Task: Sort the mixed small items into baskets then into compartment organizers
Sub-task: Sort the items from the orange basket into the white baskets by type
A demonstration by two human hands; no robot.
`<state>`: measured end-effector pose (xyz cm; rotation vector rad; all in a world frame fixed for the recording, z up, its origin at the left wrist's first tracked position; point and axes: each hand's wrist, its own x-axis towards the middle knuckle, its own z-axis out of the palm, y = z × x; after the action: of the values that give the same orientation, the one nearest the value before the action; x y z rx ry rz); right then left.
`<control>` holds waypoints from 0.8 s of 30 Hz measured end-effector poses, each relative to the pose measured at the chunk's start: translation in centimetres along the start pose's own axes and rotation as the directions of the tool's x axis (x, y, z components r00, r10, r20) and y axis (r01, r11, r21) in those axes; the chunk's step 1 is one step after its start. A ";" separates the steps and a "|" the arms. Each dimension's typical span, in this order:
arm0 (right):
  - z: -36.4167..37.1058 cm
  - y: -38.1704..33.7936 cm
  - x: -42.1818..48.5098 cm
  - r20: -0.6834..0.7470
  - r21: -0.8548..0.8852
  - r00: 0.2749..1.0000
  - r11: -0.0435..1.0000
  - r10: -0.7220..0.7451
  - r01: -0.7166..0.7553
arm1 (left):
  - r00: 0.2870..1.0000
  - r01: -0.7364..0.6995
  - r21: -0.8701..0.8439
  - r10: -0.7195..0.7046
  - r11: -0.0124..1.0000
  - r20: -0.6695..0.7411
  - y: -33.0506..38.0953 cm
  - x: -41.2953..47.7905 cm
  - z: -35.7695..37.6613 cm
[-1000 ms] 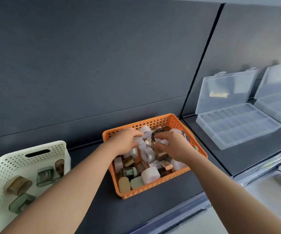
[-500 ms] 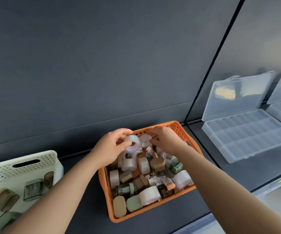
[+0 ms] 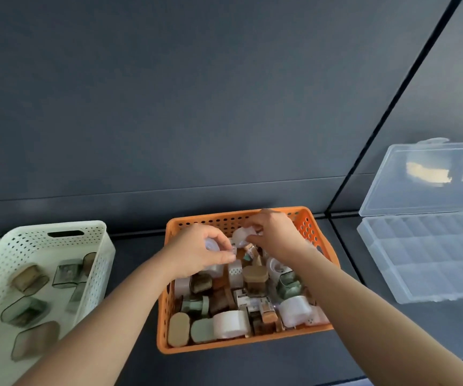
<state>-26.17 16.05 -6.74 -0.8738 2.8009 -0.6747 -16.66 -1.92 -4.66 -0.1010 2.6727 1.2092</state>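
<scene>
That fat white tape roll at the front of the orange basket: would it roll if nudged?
Probably not here: the white tape roll lies wedged between neighbours against the front wall of the orange basket. Freed, its round shape would likely roll. It looks light, easy to pinch.
</scene>
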 end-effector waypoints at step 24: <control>-1.0 -4.2 -2.6 -0.065 0.410 0.992 0.904 -0.104 0.121 | 0.930 0.102 -0.108 -0.133 0.989 -0.342 0.0 -6.2 0.3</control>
<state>-22.13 14.83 -4.00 -0.9427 2.5018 -1.2598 -10.57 -1.82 -3.54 -0.5299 2.8525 1.3826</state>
